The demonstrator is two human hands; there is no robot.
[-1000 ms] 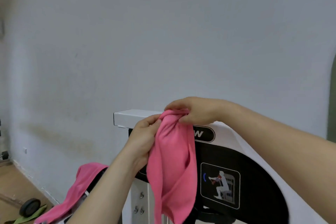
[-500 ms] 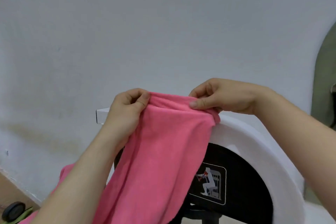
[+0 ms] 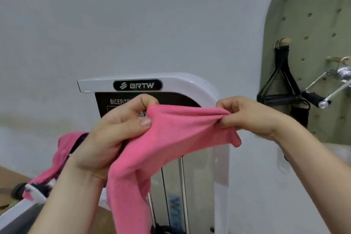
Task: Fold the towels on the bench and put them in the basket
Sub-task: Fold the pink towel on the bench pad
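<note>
Head camera faces forward, perhaps level.

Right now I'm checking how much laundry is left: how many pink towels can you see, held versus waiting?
Pink towel held, pinched by the left hand and the right hand: 1
Pink towel waiting, draped lower left: 1
Total: 2

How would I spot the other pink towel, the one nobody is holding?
Find the white BRTW gym machine against the grey wall. Look lower left, behind the left hand: the second pink towel hangs draped there, untouched, unlike the towel stretched between both hands.
</note>
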